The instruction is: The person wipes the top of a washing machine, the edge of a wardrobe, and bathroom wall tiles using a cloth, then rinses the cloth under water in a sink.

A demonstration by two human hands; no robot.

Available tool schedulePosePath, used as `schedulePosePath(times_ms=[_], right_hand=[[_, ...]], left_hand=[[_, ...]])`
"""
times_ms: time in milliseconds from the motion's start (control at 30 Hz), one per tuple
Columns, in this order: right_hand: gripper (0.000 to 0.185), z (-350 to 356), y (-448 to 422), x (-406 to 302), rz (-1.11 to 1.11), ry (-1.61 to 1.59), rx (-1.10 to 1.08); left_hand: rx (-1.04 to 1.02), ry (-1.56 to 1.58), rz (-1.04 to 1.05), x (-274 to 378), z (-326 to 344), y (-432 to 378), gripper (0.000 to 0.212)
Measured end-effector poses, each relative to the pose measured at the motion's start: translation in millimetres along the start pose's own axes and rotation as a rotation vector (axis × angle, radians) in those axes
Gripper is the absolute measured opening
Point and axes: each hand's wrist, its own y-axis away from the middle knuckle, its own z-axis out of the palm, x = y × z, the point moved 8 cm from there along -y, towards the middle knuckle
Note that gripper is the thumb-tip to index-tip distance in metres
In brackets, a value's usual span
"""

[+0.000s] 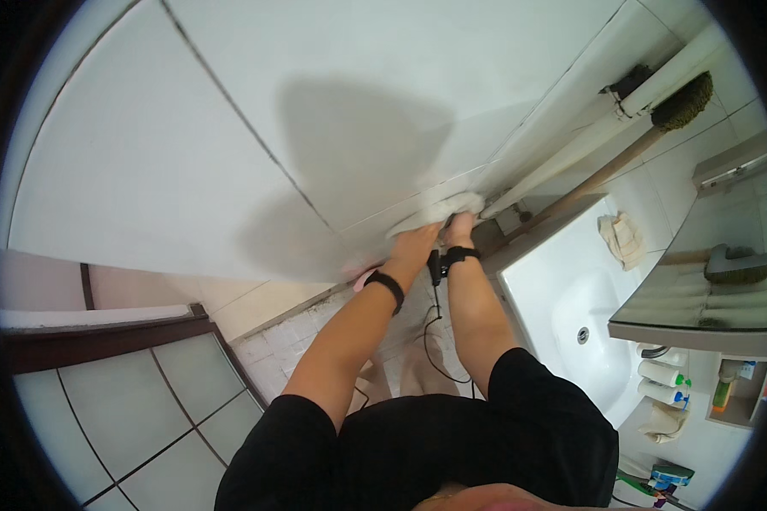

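Note:
A bunched white cloth (447,209) is against the lower part of the white tiled wall (230,160), close to the corner. Both of my hands are on it, side by side. My left hand (417,243) grips the cloth's near left part, its fingertips tucked out of sight. My right hand (460,228) holds the right end, beside the foot of a white pipe (550,163). Each wrist wears a black strap. A small black device (434,267) with a thin cable hangs by the right wrist.
Close on my right is a white washbasin (569,300) with a cloth on its rim. A long-handled brush (613,160) leans behind it. A mirror cabinet (697,281) juts out above the basin. Bottles (661,380) stand farther along. At left is a framed glass-panelled door (147,415).

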Motion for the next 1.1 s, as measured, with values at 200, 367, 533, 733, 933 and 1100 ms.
schedulePosePath(times_ms=[200,367,533,733,933,1100], right_hand=[[0.022,3.1,83.2,210.9,0.378,0.089,-0.323],[0.023,56.8,164.8,240.5,0.579,0.075,-0.216],[0.028,205.2,260.6,76.4,0.519,0.019,-0.317],[0.037,336.3,405.4,-153.8,-0.586,0.044,-0.770],[0.075,426.9,526.9,-192.1,-2.118,0.718,-0.708],[0.059,423.7,536.5,-130.7,-2.209,1.098,-0.792]], left_hand=[[-0.100,-0.065,-0.127,-83.0,11.2,137.9,0.051],[-0.011,-0.244,-0.088,-117.8,-87.1,206.6,0.055],[0.480,-0.485,0.093,-88.9,-222.7,185.5,0.057],[1.156,-0.471,-0.192,-51.7,-387.5,160.6,0.065],[1.617,-0.215,0.080,-61.0,-451.0,187.1,0.070],[1.532,0.675,-0.018,-114.5,-427.0,191.5,0.068]])
